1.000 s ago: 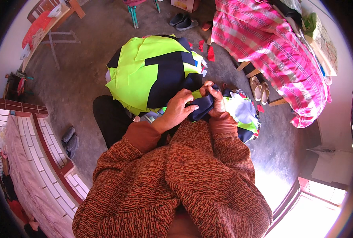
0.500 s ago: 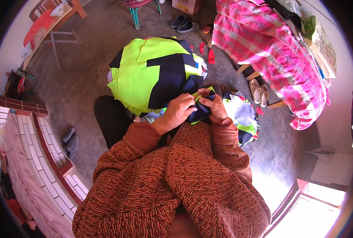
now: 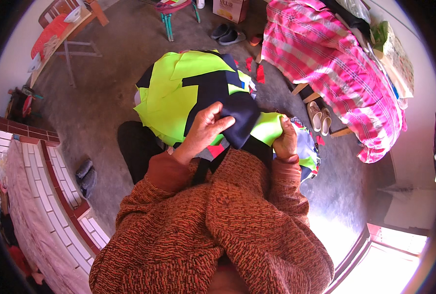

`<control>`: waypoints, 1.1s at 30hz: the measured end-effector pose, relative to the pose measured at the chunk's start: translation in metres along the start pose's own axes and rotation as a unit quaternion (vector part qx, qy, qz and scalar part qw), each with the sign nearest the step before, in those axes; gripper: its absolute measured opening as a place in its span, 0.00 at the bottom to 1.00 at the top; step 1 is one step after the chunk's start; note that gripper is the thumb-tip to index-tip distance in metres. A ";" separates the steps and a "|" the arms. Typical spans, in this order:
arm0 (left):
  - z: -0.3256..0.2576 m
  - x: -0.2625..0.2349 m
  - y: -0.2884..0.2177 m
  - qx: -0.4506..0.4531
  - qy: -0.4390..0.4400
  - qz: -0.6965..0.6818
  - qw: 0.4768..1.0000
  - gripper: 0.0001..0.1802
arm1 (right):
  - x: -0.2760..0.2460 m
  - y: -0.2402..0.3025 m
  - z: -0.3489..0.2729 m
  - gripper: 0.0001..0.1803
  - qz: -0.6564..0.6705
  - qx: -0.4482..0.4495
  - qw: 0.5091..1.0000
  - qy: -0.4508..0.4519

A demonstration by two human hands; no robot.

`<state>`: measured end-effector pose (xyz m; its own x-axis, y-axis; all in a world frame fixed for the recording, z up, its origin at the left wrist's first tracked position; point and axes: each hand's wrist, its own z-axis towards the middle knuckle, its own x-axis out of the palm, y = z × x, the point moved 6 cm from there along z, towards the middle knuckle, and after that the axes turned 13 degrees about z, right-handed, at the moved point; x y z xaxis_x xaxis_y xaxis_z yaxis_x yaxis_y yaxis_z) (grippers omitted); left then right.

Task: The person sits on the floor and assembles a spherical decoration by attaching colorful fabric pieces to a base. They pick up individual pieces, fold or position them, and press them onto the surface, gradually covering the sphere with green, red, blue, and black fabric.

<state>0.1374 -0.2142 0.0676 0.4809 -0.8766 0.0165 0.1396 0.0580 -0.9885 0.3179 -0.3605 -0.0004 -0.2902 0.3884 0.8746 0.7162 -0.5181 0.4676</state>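
Note:
My left hand pinches the edge of a dark navy cloth piece above my lap. To its right, my right hand grips a neon yellow cloth piece between thumb and fingers. The two pieces meet between my hands; whether they are joined or only overlap I cannot tell. In front of my knees is a large rounded heap of neon yellow and navy cloth pieces. A smaller heap of mixed scraps, pale blue, yellow and navy, sits just beyond my right hand.
Red scraps lie on the grey floor. At right stands furniture under a pink plaid cloth, with pale shoes beside it. Dark slippers and a stool are at the back. Grey slippers lie at left.
My hands were close together, working at a bunched bit of navy and yellow cloth. They have moved apart, spreading the navy piece left and the yellow piece right.

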 end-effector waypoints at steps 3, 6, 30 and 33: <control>-0.003 -0.017 -0.021 -0.011 -0.040 -0.066 0.997 0.16 | -0.004 0.009 -0.004 0.10 -0.040 -0.042 0.997 0.043; 0.000 -0.034 -0.037 0.020 -0.083 -0.054 0.995 0.17 | -0.001 0.006 -0.012 0.08 -0.053 -0.053 0.996 0.046; -0.011 -0.119 -0.051 0.100 -0.324 -0.114 0.934 0.13 | -0.006 0.001 -0.025 0.06 -0.210 -0.156 0.965 0.008; -0.011 -0.134 -0.043 0.044 -0.332 -0.109 0.936 0.05 | -0.001 -0.019 -0.028 0.06 -0.227 -0.149 0.962 0.005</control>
<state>0.0572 -0.1044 0.1062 0.8606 -0.3833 0.3353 0.3541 -0.0228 -0.9349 0.2870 -0.3723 -0.0066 -0.5375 0.6196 0.5720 0.3005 -0.4931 0.8164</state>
